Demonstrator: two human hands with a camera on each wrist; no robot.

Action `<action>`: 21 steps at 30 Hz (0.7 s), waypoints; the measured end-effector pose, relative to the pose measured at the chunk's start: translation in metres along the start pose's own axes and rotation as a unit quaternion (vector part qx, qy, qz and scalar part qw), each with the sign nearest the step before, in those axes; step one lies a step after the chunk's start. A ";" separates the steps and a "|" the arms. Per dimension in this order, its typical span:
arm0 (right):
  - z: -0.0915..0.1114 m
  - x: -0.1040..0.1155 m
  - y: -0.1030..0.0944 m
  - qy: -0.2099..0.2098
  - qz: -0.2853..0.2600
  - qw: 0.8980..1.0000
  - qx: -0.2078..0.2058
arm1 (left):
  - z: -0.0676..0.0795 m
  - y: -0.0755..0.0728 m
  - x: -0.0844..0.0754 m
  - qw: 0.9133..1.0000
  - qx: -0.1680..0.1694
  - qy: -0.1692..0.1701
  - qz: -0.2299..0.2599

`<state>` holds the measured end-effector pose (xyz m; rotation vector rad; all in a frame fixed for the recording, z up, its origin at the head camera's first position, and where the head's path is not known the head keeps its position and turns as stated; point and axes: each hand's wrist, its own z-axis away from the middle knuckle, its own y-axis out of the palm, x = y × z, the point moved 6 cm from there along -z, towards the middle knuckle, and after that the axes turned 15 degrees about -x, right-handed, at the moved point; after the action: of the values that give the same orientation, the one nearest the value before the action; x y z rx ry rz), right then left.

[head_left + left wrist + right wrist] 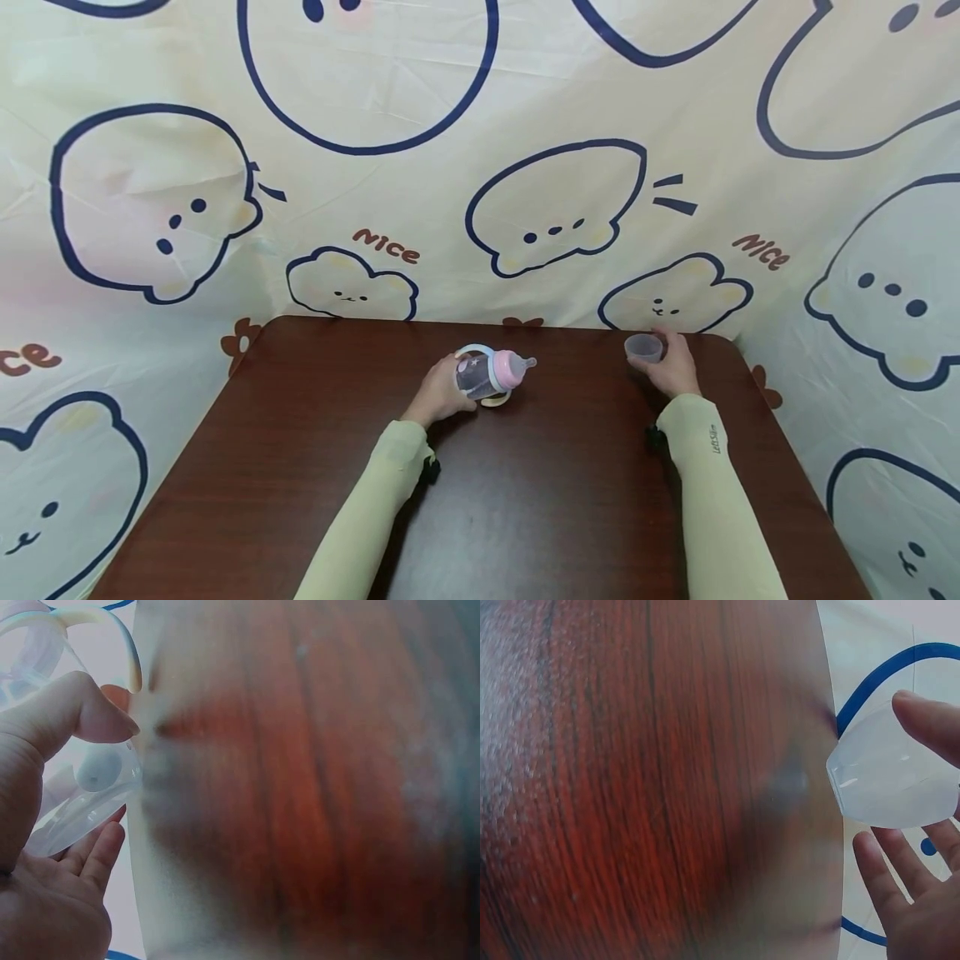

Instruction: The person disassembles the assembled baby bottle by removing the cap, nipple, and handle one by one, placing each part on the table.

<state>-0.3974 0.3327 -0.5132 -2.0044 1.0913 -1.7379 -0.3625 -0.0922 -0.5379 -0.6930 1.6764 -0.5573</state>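
My left hand (437,395) grips a baby bottle (476,377) by its lower end, over the far middle of the table. The bottle is tipped onto its side, its pink collar and clear teat (528,363) pointing right. It has a curved handle on either side. In the left wrist view, the thumb lies over the clear bottle wall, and a rounded grey-white piece (99,768) shows inside. Farther right, my right hand (678,368) holds a translucent cup-shaped cap (644,347) between thumb and fingers. The right wrist view shows this cap (885,776) from the side.
Both hands are over a dark brown wooden table (540,500), near its far edge. A cream curtain (442,196) with cartoon animal outlines hangs behind it and along both sides. Dark bands (431,469) sit at the wrists.
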 end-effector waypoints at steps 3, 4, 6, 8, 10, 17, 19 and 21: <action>0.000 -0.001 0.000 -0.003 0.001 1.000 -0.001 | 0.000 0.000 -0.001 1.000 -0.001 0.002 0.001; 0.000 -0.001 0.000 -0.003 0.003 1.000 -0.001 | 0.000 0.000 -0.001 1.000 -0.001 0.002 0.001; 0.000 -0.001 0.001 -0.001 0.003 1.000 -0.001 | 0.000 0.000 -0.001 1.000 -0.002 0.002 0.003; 0.001 0.000 0.002 0.000 0.006 1.000 0.001 | 0.001 -0.001 -0.001 1.000 -0.002 0.002 0.005; 0.002 0.000 0.002 0.001 0.006 1.000 0.000 | 0.001 -0.001 -0.001 1.000 -0.002 0.003 0.006; 0.003 0.000 0.003 0.008 0.011 1.000 -0.003 | 0.000 -0.001 -0.001 1.000 -0.003 0.007 0.004; 0.002 -0.003 0.004 0.013 0.016 1.000 -0.003 | 0.000 -0.001 -0.001 1.000 -0.002 0.003 0.005; 0.002 -0.005 0.005 0.018 0.018 1.000 -0.003 | 0.000 -0.001 0.000 1.000 -0.002 0.001 0.007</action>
<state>-0.3970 0.3324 -0.5202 -1.9519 1.1373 -1.7601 -0.3623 -0.0927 -0.5369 -0.6826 1.6826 -0.5452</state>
